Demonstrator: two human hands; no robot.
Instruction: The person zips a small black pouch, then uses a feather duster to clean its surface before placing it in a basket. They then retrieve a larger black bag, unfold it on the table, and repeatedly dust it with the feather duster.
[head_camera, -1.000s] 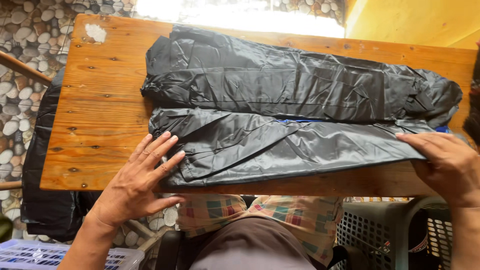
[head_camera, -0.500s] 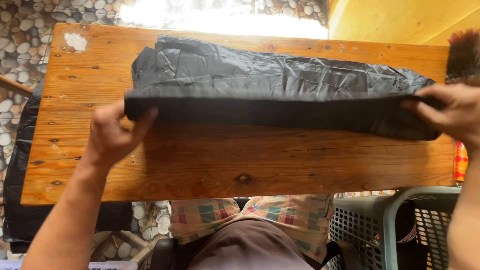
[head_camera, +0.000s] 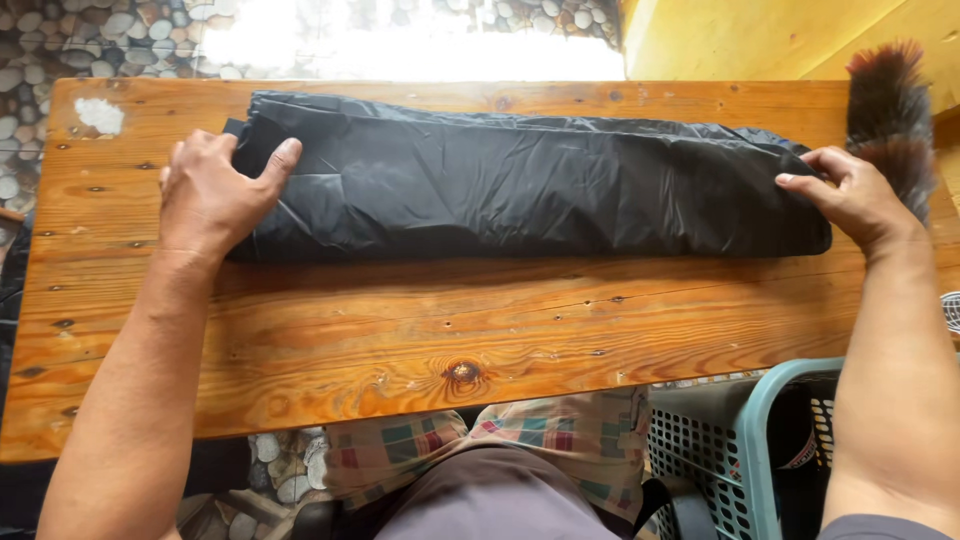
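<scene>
A black, shiny, crinkled sheet (head_camera: 530, 185) lies folded into one long band across the far half of a wooden table (head_camera: 430, 330). My left hand (head_camera: 212, 192) rests flat on the band's left end, fingers spread, thumb on the fabric. My right hand (head_camera: 850, 195) presses on the band's right end, fingers pointing left. Neither hand closes around anything.
A dark, reddish-brown feather duster (head_camera: 892, 110) stands at the table's right far corner, just behind my right hand. A teal and grey perforated plastic basket (head_camera: 745, 450) sits on the floor at lower right. Pebbled flooring (head_camera: 90, 35) surrounds the table. A white patch (head_camera: 98, 115) marks the table's left far corner.
The near half of the black sheet was lifted and folded away from me onto the far half. Both hands moved with it from the table's near edge to the far band's ends.
</scene>
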